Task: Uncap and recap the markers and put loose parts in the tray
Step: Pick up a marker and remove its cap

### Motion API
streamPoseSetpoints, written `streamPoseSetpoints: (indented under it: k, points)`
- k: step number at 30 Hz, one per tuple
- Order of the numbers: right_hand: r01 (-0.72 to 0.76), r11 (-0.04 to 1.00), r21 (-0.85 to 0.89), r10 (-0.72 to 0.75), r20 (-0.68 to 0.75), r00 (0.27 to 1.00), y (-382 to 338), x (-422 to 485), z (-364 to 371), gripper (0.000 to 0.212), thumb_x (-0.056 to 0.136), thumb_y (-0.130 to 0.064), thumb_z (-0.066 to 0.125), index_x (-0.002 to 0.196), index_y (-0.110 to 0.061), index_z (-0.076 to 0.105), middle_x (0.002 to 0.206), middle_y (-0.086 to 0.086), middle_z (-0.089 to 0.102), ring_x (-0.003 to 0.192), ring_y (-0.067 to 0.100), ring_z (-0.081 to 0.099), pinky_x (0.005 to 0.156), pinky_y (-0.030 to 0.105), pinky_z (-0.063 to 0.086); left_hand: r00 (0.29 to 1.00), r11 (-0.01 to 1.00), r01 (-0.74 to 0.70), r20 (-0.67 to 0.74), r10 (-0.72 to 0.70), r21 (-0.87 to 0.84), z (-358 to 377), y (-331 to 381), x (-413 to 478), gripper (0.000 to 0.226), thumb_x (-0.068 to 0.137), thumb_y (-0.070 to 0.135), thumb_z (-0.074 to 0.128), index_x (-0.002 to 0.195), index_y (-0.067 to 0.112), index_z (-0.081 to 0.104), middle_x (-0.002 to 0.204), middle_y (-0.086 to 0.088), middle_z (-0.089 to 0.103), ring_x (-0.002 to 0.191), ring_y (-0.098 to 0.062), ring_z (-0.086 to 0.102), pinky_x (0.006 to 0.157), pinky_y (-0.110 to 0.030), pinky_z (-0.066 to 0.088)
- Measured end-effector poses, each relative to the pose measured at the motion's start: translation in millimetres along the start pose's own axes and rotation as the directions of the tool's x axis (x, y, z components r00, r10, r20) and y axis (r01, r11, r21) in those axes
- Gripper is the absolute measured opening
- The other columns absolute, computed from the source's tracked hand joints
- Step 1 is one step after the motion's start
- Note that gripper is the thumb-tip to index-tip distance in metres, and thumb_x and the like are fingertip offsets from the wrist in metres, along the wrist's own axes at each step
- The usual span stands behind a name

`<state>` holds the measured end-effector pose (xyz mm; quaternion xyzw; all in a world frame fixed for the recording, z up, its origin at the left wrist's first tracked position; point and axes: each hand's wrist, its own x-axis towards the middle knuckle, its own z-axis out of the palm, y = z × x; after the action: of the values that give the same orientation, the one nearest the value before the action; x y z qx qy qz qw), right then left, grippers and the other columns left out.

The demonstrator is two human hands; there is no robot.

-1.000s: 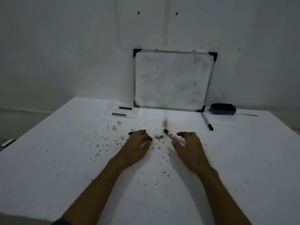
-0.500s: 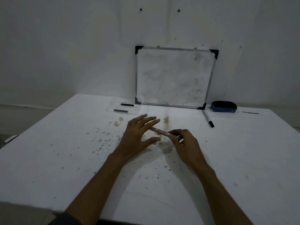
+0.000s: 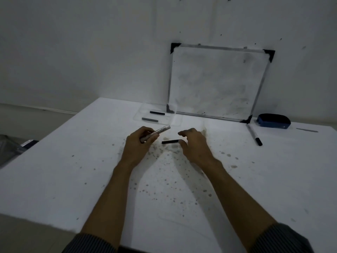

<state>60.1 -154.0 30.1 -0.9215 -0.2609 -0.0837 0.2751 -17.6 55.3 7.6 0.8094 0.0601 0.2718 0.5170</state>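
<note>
I see the left hand (image 3: 140,143) grasping the slim silver-barrelled marker (image 3: 156,133) mid-barrel, the right hand (image 3: 193,143) released beside the short black plastic cap (image 3: 170,142); both look light, rigid, smooth, so I judge a fingertip pinch suits.

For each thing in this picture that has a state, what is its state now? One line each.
Left hand: shut on the silver marker body.
Silver marker body: held tilted above the table, far end without cap.
Right hand: open, at the short black stick.
Short black stick: lying flat on the table.
Clear plastic tray: holds two dark sticks.
Black-capped marker: capped, lying flat.
</note>
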Motion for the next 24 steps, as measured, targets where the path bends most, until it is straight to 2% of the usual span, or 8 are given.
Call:
streamPoseSetpoints:
  k: [3,7,10,13,15,18,21,24]
  points:
    - [-0.006,0.987,-0.161,0.014,0.043,0.999,-1,17,14,0.042,0.094,-0.036,0.065,0.132,-0.017,0.065,0.131,0.010,0.062,0.118,0.030,0.057,0.103,0.044,0.041,1.000,1.000,0.002,-0.009,-0.002,0.021,3,-3,4,0.020,0.093,0.044,0.074,0.102,0.027,0.070,0.091,0.002,0.080,0.085,-0.016,0.076,0.079,-0.047,0.063]
    - [-0.026,0.986,-0.168,0.029,0.020,0.999,1,18,16,0.025,0.094,-0.037,0.065,0.112,-0.021,0.074,0.116,0.008,0.066,0.108,0.029,0.060,0.095,0.043,0.045,0.990,0.962,-0.130,-0.027,0.141,0.240,16,2,4,0.020,0.101,0.049,0.060,0.115,0.036,0.064,0.086,0.007,0.077,0.072,-0.011,0.071,0.067,-0.042,0.061]
    - [-0.065,0.997,-0.044,0.060,-0.104,0.993,12,7,-2,0.019,0.097,-0.034,0.063,0.108,-0.020,0.071,0.107,0.004,0.072,0.099,0.025,0.065,0.088,0.040,0.050,0.985,0.963,-0.165,-0.004,0.170,0.213,27,9,3,0.026,0.105,0.043,0.055,0.127,0.034,0.065,0.090,0.008,0.076,0.075,-0.010,0.071,0.069,-0.045,0.062]
    - [-0.187,0.945,0.268,0.254,-0.244,0.936,31,-11,-31,0.019,0.098,-0.033,0.064,0.108,-0.017,0.070,0.097,-0.003,0.073,0.082,0.015,0.067,0.074,0.029,0.053,0.992,0.992,-0.124,0.000,0.124,-0.013,44,27,-1,0.024,0.108,0.029,0.054,0.125,0.018,0.067,0.091,0.001,0.076,0.067,-0.016,0.071,0.063,-0.046,0.063]
    - [-0.239,0.825,0.512,0.397,-0.225,0.890,49,-23,-46,0.021,0.096,-0.033,0.067,0.110,-0.018,0.072,0.099,-0.004,0.073,0.089,0.013,0.068,0.075,0.022,0.051,0.997,0.975,-0.072,0.025,0.079,-0.212,61,45,-8,0.021,0.108,0.022,0.055,0.124,0.014,0.065,0.097,-0.005,0.077,0.071,-0.020,0.073,0.063,-0.040,0.064]
    - [-0.214,0.455,0.864,0.524,-0.066,0.849,71,-42,-55,0.022,0.094,-0.028,0.072,0.114,-0.019,0.074,0.109,-0.003,0.074,0.099,0.013,0.068,0.079,0.022,0.056,0.987,0.950,0.037,0.158,0.012,-0.309,85,61,-10,0.024,0.103,0.023,0.064,0.125,0.015,0.068,0.106,-0.003,0.078,0.074,-0.022,0.075,0.061,-0.035,0.062]
    - [-0.147,0.170,0.974,0.562,0.027,0.827,82,-52,-60,0.028,0.094,-0.026,0.070,0.120,-0.016,0.073,0.114,-0.001,0.072,0.101,0.013,0.068,0.082,0.022,0.058,0.963,0.979,0.085,0.266,-0.034,-0.184,97,56,-5,0.027,0.098,0.032,0.071,0.125,0.028,0.074,0.101,0.004,0.081,0.072,-0.015,0.074,0.058,-0.029,0.056]
    - [-0.088,0.012,0.996,0.577,0.065,0.814,86,-50,-60,0.034,0.092,-0.022,0.073,0.124,-0.009,0.071,0.111,0.008,0.073,0.095,0.018,0.072,0.077,0.025,0.059,0.953,0.985,0.085,0.301,-0.036,-0.151,98,47,-6,0.028,0.097,0.031,0.073,0.124,0.030,0.076,0.091,0.001,0.082,0.068,-0.014,0.069,0.063,-0.028,0.058]
